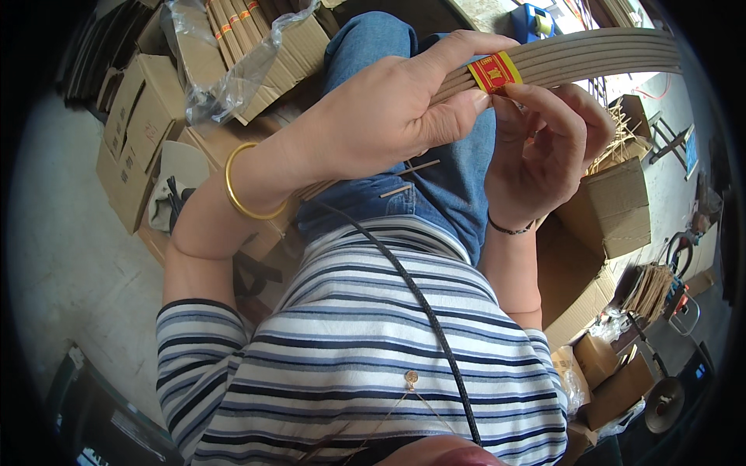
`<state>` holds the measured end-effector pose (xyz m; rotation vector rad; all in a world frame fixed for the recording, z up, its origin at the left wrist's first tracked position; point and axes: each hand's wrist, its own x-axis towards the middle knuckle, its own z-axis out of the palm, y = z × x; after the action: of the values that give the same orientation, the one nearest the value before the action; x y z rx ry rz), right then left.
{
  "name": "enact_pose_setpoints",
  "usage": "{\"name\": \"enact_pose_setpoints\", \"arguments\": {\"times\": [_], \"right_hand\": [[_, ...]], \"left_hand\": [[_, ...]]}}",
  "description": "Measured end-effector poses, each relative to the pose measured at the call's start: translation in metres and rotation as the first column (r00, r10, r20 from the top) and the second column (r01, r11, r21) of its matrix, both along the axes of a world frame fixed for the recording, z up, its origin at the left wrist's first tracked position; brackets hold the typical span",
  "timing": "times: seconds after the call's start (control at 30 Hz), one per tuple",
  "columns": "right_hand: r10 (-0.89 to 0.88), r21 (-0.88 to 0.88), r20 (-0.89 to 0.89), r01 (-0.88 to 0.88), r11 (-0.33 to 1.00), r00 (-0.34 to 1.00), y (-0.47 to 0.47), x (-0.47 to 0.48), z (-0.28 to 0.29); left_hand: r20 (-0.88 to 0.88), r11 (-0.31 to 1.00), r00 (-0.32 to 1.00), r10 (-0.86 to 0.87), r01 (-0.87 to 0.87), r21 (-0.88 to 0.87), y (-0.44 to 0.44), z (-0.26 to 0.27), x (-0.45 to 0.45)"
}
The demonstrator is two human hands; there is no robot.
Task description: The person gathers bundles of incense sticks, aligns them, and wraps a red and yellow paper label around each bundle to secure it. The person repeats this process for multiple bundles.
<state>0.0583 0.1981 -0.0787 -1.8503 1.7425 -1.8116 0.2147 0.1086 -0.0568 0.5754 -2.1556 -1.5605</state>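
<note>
My left hand (402, 110) grips a flat bundle of incense sticks (588, 55) just beside a red and yellow paper band (495, 72) that wraps it. The band bears writing, and my left thumb rests at its lower edge. From below, the fingers of my right hand (539, 143) pinch the same edge of the band. The bundle extends to the upper right, over my jeans (373, 52). Two short pieces of stick (396, 191) lie on my lap.
At the upper left, an open carton (285, 64) lined with clear plastic holds banded bundles (233, 26). A closed carton (140, 134) stands beside it. A blue tape dispenser (531, 23) sits at the top. On the right are an open carton (606, 204) and loose sticks (620, 137).
</note>
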Motion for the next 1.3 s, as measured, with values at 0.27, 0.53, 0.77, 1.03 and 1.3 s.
{"name": "enact_pose_setpoints", "arguments": {"times": [0.27,0.53,0.77,1.03,1.3], "right_hand": [[0.106,-0.057,0.372,-0.092,0.994,0.922,-0.002,-0.004,-0.004],[0.099,-0.135,0.691,-0.006,0.991,0.716,-0.013,0.006,-0.013],[0.211,-0.038,0.798,-0.302,0.953,0.564,-0.008,0.01,-0.03],[0.269,-0.067,0.948,-0.722,0.689,0.168,0.002,0.024,-0.035],[0.098,0.237,0.944,-0.854,0.464,0.316,0.012,0.014,-0.01]], "left_hand": [[0.056,0.998,0.998,-0.02,0.023,-0.055,0.0,0.009,-0.002],[-0.097,0.995,0.995,0.001,0.008,0.095,0.008,0.002,-0.012],[-0.275,0.795,0.961,-0.015,0.178,0.58,-0.003,0.01,-0.015],[-0.36,0.857,0.917,0.172,0.041,0.513,-0.011,-0.025,-0.031],[-0.567,0.684,0.675,0.472,0.125,0.718,-0.087,-0.002,-0.033]]}}
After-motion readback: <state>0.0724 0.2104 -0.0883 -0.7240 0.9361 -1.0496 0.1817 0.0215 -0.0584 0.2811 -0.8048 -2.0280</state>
